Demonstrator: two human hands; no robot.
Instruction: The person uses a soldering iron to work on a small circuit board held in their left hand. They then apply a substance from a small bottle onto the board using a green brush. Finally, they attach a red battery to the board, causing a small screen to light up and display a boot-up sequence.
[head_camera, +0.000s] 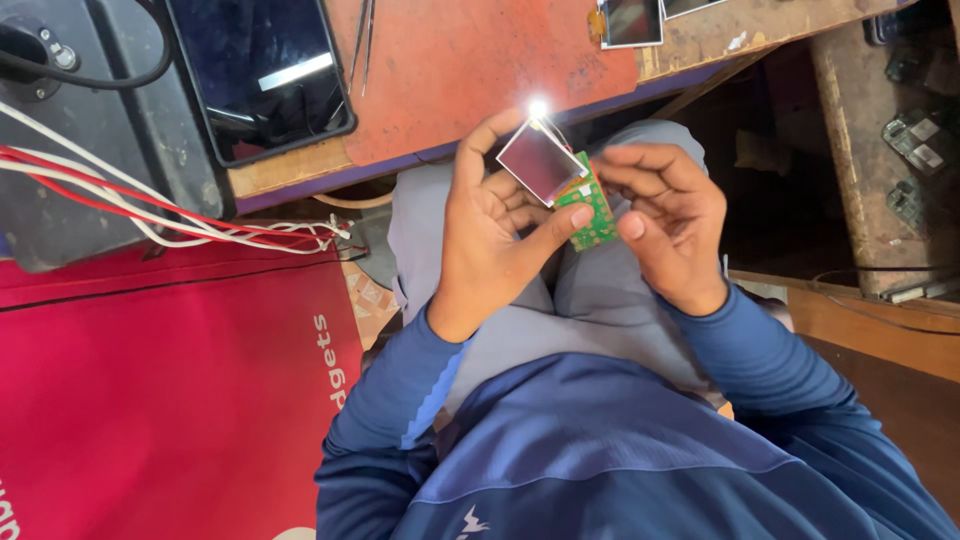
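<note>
My left hand (492, 228) grips a small green circuit board (592, 215) with a square reflective screen (540, 160) attached to it, thumb pressed on the board's lower edge and fingers behind the screen. My right hand (670, 215) pinches the right edge of the same board with fingertips curled in. A bright glint shows at the screen's top corner. Both hands hover over my lap, in grey trousers, just in front of the workbench edge.
A wooden workbench with an orange mat (470, 60) holds a dark tablet-like screen (262, 70), tweezers (362, 35) and another small display (630, 20). A grey device (90, 150) with red and white wires (150, 205) sits left, above a red cloth (160, 390). Small parts lie on a shelf (915, 140) at right.
</note>
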